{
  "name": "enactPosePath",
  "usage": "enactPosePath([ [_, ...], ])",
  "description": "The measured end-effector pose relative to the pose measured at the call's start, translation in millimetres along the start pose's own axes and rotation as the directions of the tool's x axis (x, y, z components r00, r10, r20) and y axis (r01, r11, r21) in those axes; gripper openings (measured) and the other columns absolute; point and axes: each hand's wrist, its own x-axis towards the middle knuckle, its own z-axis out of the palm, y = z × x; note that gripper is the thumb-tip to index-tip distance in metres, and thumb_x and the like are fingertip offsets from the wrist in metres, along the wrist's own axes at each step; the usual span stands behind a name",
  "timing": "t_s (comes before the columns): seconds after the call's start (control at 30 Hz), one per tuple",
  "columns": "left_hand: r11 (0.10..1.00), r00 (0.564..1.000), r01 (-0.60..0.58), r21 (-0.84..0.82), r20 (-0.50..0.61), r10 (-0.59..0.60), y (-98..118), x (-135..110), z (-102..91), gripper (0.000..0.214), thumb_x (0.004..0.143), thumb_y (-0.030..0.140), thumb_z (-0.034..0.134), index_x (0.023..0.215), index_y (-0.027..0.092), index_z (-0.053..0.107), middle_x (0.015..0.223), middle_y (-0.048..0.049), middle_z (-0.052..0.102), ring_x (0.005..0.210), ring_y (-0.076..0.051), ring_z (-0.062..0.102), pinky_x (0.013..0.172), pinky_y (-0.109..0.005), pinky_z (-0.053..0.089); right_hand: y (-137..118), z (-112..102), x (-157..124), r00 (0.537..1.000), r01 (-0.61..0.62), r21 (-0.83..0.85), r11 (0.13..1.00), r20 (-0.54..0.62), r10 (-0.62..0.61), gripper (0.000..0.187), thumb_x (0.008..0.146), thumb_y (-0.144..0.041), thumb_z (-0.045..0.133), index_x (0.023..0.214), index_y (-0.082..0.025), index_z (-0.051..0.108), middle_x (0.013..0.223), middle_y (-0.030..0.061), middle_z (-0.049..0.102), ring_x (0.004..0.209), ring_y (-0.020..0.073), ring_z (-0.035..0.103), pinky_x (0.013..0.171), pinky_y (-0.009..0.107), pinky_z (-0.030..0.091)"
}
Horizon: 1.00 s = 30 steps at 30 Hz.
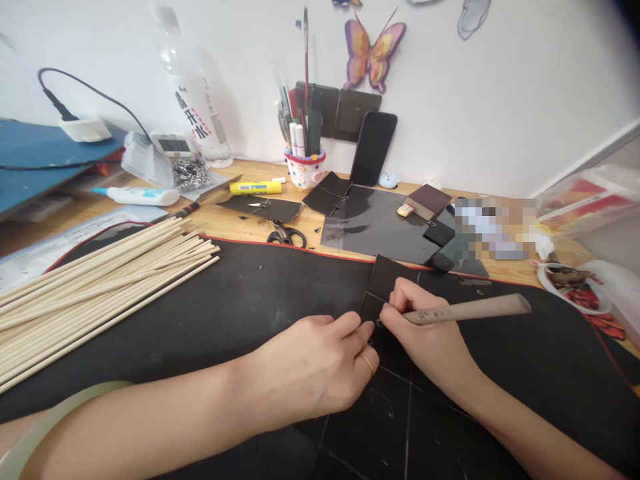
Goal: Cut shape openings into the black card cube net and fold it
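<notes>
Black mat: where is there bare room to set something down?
Mostly bare mat between the wooden sticks and left hand; also right of the right hand. Crowded: between the hands, at the black paper, and around the pen cup.

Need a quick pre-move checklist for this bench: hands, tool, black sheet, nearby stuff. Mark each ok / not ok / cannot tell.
1. Tool gripped: ok. The right hand holds the grey-brown, pen-like tool.
2. Tool's working end visible: cannot tell. It is hard to make out by the fingers.
3. Lines readable: ok. Pale lines show on the black sheet, partly covered by the hands.
4. Left hand clear of the tool's working area: not ok. Its fingertips are close to the right hand's.
5. Bundle of pale, thin wooden sticks apart from both hands: ok. It lies to their left.
6. Black-handled scissors apart from both hands: ok. They lie beyond the mat's red edge.
</notes>
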Motion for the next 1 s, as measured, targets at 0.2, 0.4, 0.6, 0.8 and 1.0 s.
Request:
enactPosePath([
  [0.2, 1.000, 1.000, 0.008, 0.005, 0.016, -0.008, 0.6, 0.0, -1.1, 0.017, 0.087, 0.013, 0.037, 0.089, 0.011, 0.054, 0.104, -0.0119, 0.059, 0.078, -0.017, 0.050, 0.059, -0.026, 0.048, 1.6, -1.0, -0.2, 1.000, 0.010, -0.023, 1.000, -0.005, -0.010, 0.027, 0.066, -0.011, 0.047, 0.055, -0.021, 0.024, 0.050, -0.0068, 0.029, 0.046, 0.0079, 0.026, 0.042, 0.022, 0.023],
  [0.4, 1.000, 0.999, 0.018, 0.003, 0.040, -0.018, 0.3, 0.4, -0.9, 0.019, 0.087, 0.013, 0.035, 0.089, 0.012, 0.054, 0.108, -0.0118, 0.058, 0.077, -0.018, 0.049, 0.058, -0.027, 0.048, 2.8, -1.2, 0.9, 1.000, 0.030, -0.039, 0.999, -0.003, -0.030, 0.028, 0.064, -0.010, 0.047, 0.054, -0.020, 0.024, 0.049, -0.0069, 0.030, 0.046, 0.0073, 0.026, 0.042, 0.022, 0.023],
  [0.6, 1.000, 0.998, 0.012, -0.005, 0.054, -0.011, 0.6, 0.1, -1.9, 0.019, 0.087, 0.013, 0.035, 0.089, 0.011, 0.054, 0.110, -0.0123, 0.057, 0.077, -0.019, 0.048, 0.057, -0.027, 0.048, 2.1, -2.3, -0.4, 0.999, 0.037, -0.044, 0.998, 0.014, -0.036, 0.028, 0.064, -0.009, 0.047, 0.054, -0.020, 0.023, 0.049, -0.0069, 0.030, 0.046, 0.0070, 0.027, 0.042, 0.022, 0.023],
  [0.8, 1.000, 0.999, 0.006, -0.001, 0.044, -0.006, 0.4, 0.5, -1.6, 0.020, 0.088, 0.013, 0.035, 0.089, 0.011, 0.054, 0.106, -0.0125, 0.058, 0.077, -0.018, 0.049, 0.057, -0.027, 0.048, 0.9, -2.5, -0.4, 1.000, 0.019, -0.009, 1.000, 0.015, -0.019, 0.029, 0.066, -0.009, 0.048, 0.054, -0.020, 0.025, 0.049, -0.0069, 0.030, 0.046, 0.0071, 0.027, 0.042, 0.022, 0.023],
  [1.0, 1.000, 0.999, -0.004, 0.010, 0.033, 0.003, 0.5, -0.2, 0.4, 0.018, 0.087, 0.013, 0.036, 0.090, 0.011, 0.055, 0.109, -0.0127, 0.057, 0.079, -0.019, 0.049, 0.057, -0.027, 0.048, 0.3, -3.1, -1.1, 1.000, -0.021, 0.054, 0.998, 0.000, 0.021, 0.028, 0.070, -0.012, 0.050, 0.055, -0.020, 0.028, 0.050, -0.0073, 0.028, 0.045, 0.0069, 0.026, 0.042, 0.022, 0.023],
])
